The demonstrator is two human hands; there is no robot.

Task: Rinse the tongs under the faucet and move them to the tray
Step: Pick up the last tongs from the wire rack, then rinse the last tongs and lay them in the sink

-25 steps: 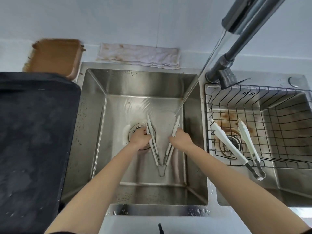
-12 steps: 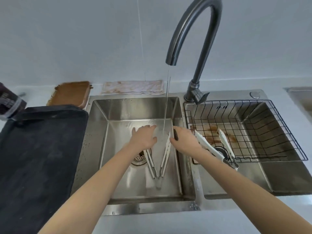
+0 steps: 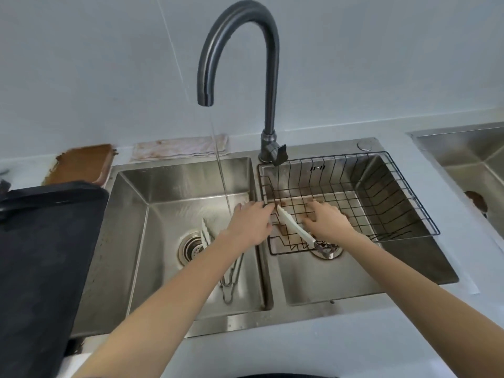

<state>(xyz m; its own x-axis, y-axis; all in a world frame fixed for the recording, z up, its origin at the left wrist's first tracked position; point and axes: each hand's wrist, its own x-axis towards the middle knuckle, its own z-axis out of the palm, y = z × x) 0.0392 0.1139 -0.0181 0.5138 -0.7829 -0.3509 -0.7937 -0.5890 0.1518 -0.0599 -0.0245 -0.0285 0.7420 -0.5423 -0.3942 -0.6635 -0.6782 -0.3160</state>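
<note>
Now right hand (image 3: 326,223) fingers (image 3: 309,222) on basket tongs (image 3: 296,230).

Tongs (image 3: 218,257) in left basin (image 3: 169,186); second tongs (image 3: 296,230) in wire basket (image 3: 395,197), right basin; tray (image 3: 41,255) far left.

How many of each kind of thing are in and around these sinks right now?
Tongs: 2, one pair in the left basin and one in the wire basket
Wire basket: 1
Faucet: 1
Black tray: 1
Cloth: 1
Total: 6
</note>
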